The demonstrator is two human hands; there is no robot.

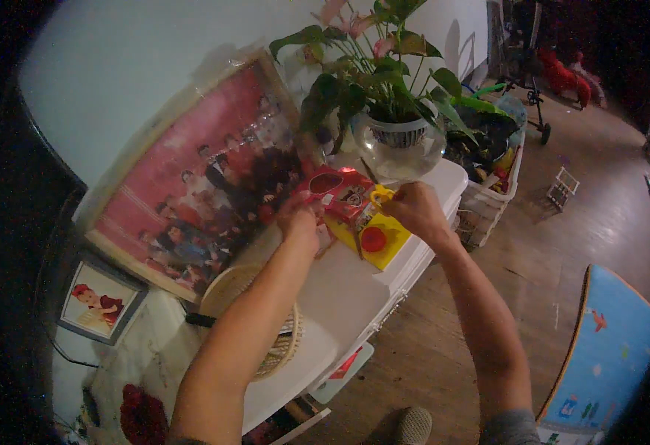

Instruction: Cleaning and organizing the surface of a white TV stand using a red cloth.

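Note:
On the white cabinet top (352,283) my left hand (301,214) rests against the left side of a red and yellow box (383,245) with a round red spot on its front. My fingers there seem to touch its red upper part; how firmly is unclear. My right hand (419,208) is closed on a small yellow plastic item (380,196) at the box's upper right edge; its exact kind cannot be told. Just behind the box stands a round glass vase (400,153) with a pink-flowered anthurium (391,72).
A large framed group photograph (208,183) leans on the wall. A wicker basket (291,339) stands under my left forearm, a smaller framed picture (99,300) at the left. Right of the cabinet are a filled white crate (486,194), a tiny chair (563,189) and a blue board (603,356).

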